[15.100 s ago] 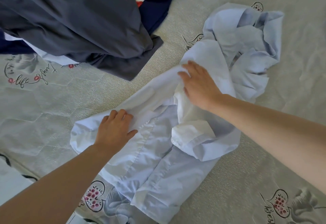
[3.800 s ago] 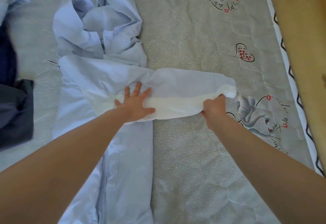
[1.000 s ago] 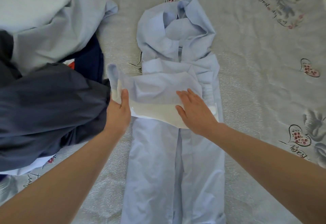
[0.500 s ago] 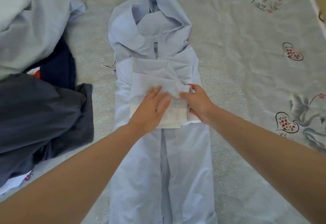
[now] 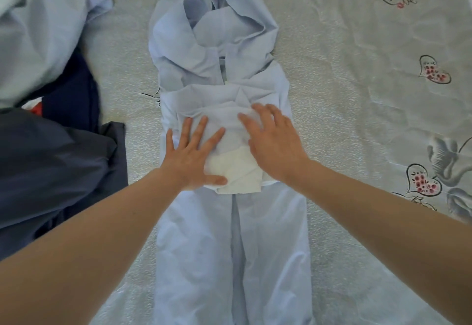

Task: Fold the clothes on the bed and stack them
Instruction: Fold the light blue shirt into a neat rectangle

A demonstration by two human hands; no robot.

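Blue shirt (image 5: 231,243) (sleeves folded in) under both flat hands.

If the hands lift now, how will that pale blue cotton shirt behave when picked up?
The pale blue cotton shirt is probably floppy: it creases everywhere. Its folded sleeves, pressed under the left hand and right hand, would likely spring open.

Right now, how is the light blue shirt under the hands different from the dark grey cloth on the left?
The light blue shirt is pale; the dark grey cloth is nearly black. The shirt lies spread out long and narrow with its sleeves folded in; the grey cloth sits in a rumpled heap. Both hands, left hand and right hand, press flat on the shirt, none on the grey cloth. Both lie on the bed.
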